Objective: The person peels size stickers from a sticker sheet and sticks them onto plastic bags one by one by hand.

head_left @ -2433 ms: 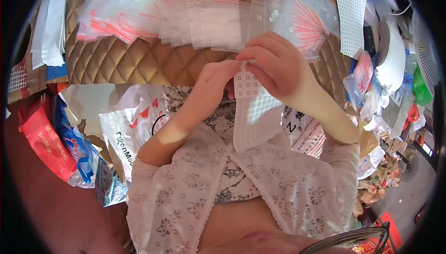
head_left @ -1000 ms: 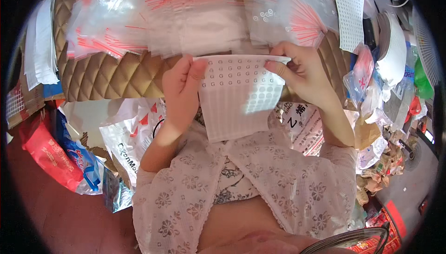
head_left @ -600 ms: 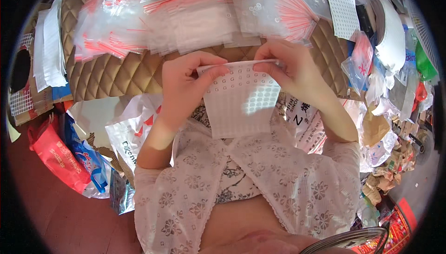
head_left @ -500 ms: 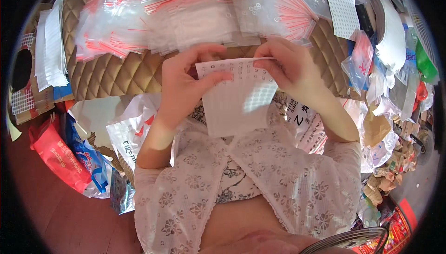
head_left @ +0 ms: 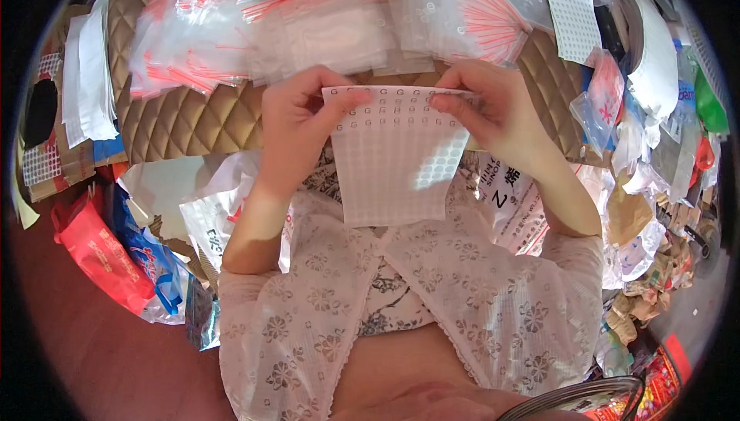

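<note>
I hold a white sheet of small round stickers (head_left: 393, 159) upright in front of me, gripped at its top edge. My left hand (head_left: 297, 124) pinches the top left corner. My right hand (head_left: 489, 109) pinches the top right, thumb across the upper rows. Only the top rows still carry printed stickers; the grid below looks blank. Just beyond my hands, several small clear zip bags with red strips (head_left: 308, 28) lie spread over a brown quilted cushion (head_left: 181, 120).
Another sticker sheet (head_left: 570, 5) lies at the upper right. Piles of plastic bags and packets (head_left: 655, 113) crowd the right side. White paper strips (head_left: 89, 74) and a red bag (head_left: 96, 255) lie on the left, beside printed plastic bags (head_left: 204, 221).
The sheet was folded small between my fingers at first; it is now spread flat between both hands. My right thumb has slid along the top rows.
</note>
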{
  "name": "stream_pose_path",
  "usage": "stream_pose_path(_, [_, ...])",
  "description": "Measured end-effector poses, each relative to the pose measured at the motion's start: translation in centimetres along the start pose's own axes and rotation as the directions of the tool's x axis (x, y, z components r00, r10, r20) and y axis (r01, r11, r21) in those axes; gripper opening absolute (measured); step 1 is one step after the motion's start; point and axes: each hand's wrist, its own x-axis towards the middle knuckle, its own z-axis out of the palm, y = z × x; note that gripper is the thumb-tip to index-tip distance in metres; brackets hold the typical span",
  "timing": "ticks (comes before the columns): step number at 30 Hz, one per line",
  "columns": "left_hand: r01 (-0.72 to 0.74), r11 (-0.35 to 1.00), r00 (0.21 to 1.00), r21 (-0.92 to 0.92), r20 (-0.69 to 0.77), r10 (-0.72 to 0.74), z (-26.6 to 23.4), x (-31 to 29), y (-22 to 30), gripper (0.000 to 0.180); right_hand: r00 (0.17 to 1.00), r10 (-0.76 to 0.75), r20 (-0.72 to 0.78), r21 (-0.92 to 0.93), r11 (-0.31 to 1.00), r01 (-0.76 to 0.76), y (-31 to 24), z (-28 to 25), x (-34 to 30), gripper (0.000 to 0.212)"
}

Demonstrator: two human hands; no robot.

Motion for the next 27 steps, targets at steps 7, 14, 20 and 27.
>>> stream_pose_path(7, [-0.020, 1.000, 1.000, -0.001, 0.011, 0.020, -0.4, -0.1, -0.3, 0.007, 0.999, -0.048, -0.006, -0.047, 0.998, 0.048, 0.4, -0.3, -0.1, 0.008])
stream_pose_path(14, [0.049, 0.998, 0.998, 0.031, 0.026, -0.050, -0.4, 0.3, 0.0, 0.005, 0.997, 0.072, -0.026, 0.114, 0.991, -0.068, 0.9, 0.0, -0.5, 0.008])
stream_pose_path(20, [0.148, 0.988, 0.980, -0.037, 0.138, -0.141, 1.3, 0.2, -0.7, 0.015, 0.988, -0.157, -0.011, -0.124, 0.980, 0.154, 0.4, -0.4, 0.2, 0.014])
stream_pose_path(27, [0.233, 0.972, 0.964, -0.005, 0.132, -0.231, 0.8, 0.2, 0.1, 0.020, 0.967, -0.226, 0.120, -0.269, 0.930, 0.250, 0.0, -1.1, 1.3, 0.019])
